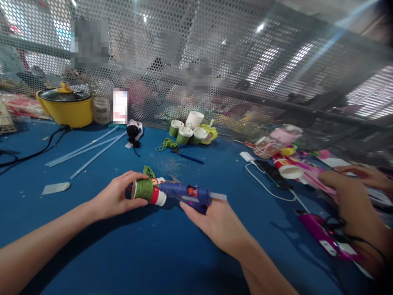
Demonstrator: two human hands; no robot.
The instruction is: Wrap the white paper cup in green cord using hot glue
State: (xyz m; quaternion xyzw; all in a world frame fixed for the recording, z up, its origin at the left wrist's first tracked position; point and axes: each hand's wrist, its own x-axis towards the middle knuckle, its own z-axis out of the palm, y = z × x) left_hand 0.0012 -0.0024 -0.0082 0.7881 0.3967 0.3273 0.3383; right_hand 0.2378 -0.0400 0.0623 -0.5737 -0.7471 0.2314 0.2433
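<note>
My left hand (118, 196) is closed around a paper cup (144, 189) that lies on its side over the blue table. Green yarn wraps part of the cup, and a red and white band shows at its right end. In my right hand (216, 217) is a blue hot glue gun (187, 192), with a clear glue stick (218, 196) poking out of its back. The gun's nozzle points left and comes up to the cup's side; whether it touches is unclear. Loose green yarn (148, 171) lies just behind the cup.
Several green-wrapped cups (184, 135) stand at the back by pliers (188, 157). Clear glue sticks (98, 155) lie left, before a yellow electric pot (69, 110). A purple power strip (325, 237) and phone (273, 174) lie right, near another person's hands (346, 184). Perforated metal panels border the back.
</note>
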